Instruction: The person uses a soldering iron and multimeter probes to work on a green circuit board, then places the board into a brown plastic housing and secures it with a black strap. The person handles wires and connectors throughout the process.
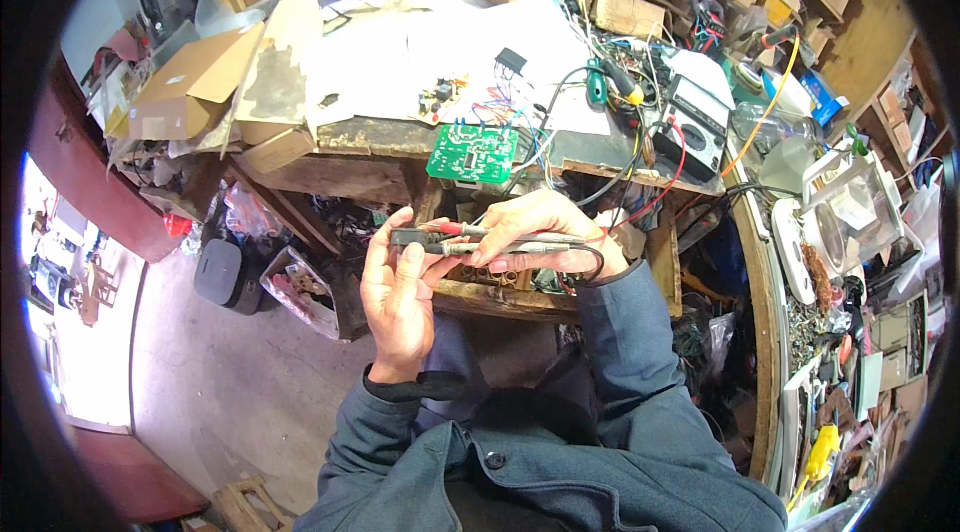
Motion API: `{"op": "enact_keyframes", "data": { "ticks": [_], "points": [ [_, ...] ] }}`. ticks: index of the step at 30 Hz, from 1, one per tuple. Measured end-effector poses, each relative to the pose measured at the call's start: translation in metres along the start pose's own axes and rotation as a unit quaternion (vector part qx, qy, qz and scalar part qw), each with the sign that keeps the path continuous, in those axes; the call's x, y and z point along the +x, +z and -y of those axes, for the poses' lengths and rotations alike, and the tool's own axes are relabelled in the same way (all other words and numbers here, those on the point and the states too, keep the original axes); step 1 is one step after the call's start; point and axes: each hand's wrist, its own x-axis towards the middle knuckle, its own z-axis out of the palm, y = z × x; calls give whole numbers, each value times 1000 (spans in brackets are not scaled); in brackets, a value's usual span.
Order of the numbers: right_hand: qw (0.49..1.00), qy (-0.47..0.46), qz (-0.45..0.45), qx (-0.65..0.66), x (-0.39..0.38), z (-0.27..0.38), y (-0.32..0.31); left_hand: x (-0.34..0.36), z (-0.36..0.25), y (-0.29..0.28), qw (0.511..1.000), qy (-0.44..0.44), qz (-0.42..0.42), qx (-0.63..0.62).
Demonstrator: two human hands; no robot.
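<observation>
My left hand (397, 297) pinches a small black rectangular part (410, 238) between thumb and fingers. My right hand (540, 217) is closed around two multimeter test probes (535, 247), one with a red end and one dark. Their tips point left at the black part; whether they touch it I cannot tell. Just beyond my hands, a green circuit board (470, 154) juts over the workbench's front edge, with several thin wires behind it. To the right stands an analog multimeter (692, 127), and a red lead runs down from it toward my right hand.
A screwdriver (627, 84) and tangled wires lie on the bench (380, 135) at right. Behind the board is a black adapter-like block (510, 61). Cardboard boxes (195, 82) crowd the left. Under my hands is an open wooden drawer (500, 300) of parts.
</observation>
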Motion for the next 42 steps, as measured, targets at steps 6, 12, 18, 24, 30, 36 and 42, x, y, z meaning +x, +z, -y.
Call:
{"op": "enact_keyframes", "data": {
  "ticks": [6, 12, 18, 24, 30, 36, 42],
  "points": [
    [926, 201, -89, 306, -5, 1, 6, 2, 3, -9, 1000, -9, -10, 19],
    [987, 71, -134, -52, -8, 10, -4, 7, 27, -29, 999, 19, -29, 22],
    [974, 154, -164, -35, -15, 25, -9, 9, 31, -25, 999, 18, -41, 7],
    [964, 147, -158, -157, -15, 8, -10, 9, 29, -28, 1000, -3, -28, -12],
    [958, 26, -172, -229, -16, -2, -16, 12, 30, -32, 999, -15, -41, 14],
    [958, 25, -165, -234, -13, -3, -17, 18, 37, -37, 999, 9, -33, 23],
    [981, 14, -103, -167, -9, 8, -8, 15, 37, -34, 999, 14, -39, 30]
  ]
}}
